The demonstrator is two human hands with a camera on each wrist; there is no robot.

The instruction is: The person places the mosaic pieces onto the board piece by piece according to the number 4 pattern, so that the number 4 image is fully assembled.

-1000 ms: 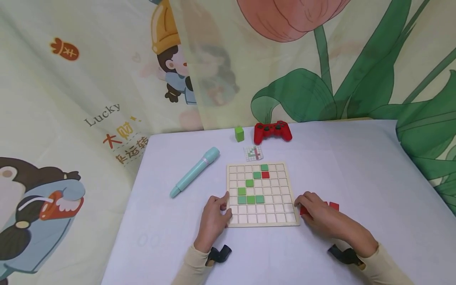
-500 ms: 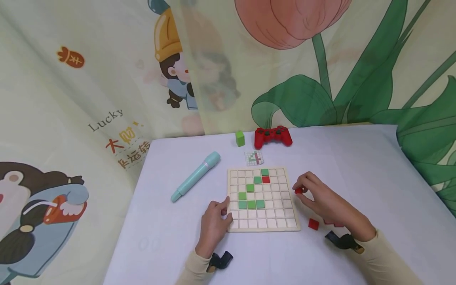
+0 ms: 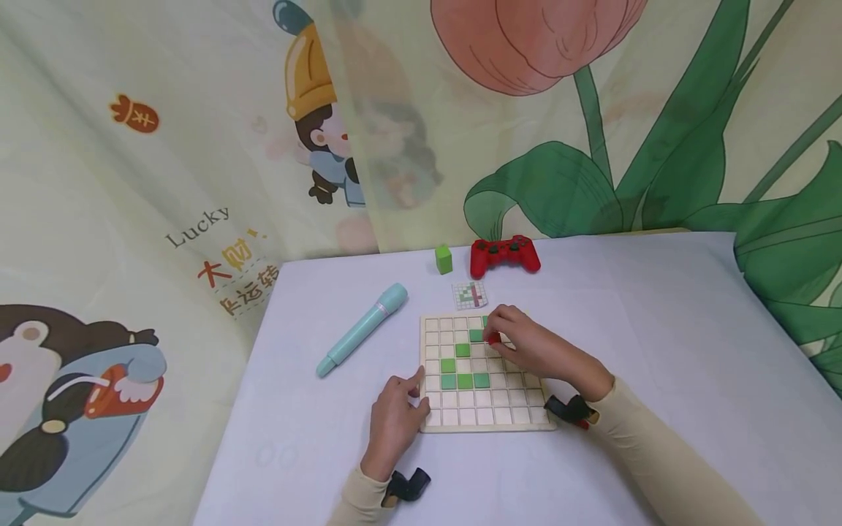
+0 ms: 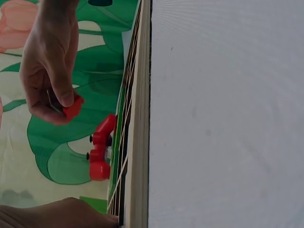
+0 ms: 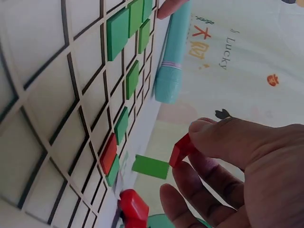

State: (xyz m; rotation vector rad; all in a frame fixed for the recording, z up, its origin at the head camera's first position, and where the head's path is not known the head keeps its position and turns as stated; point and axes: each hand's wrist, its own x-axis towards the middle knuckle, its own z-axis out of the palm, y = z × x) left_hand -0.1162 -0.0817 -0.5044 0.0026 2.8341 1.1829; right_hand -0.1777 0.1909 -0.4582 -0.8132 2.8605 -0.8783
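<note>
In the head view, a wooden grid board (image 3: 487,429) lies flat with several green tiles (image 3: 465,381) in its squares. My left hand (image 3: 395,420) rests at its left edge, thumb and forefinger touching the rim. Over the board's upper part, my right hand (image 3: 536,347) pinches a red tile (image 5: 181,151) between thumb and fingers. The right wrist view shows that tile tilted and clear of the board. Another red tile (image 5: 109,154) sits in a square beside green ones; the right hand hides it in the head view.
Behind the board lies a small pattern card (image 3: 468,295). Farther back stand a green block (image 3: 444,259) and a red game controller (image 3: 504,255). A teal pen-shaped object (image 3: 362,330) lies left of the board. Part of a red tile (image 3: 582,424) shows by the right wrist.
My right hand has lifted a red tile from the table on the right and carried it leftward over the board. The left hand has stayed at the board's edge.
</note>
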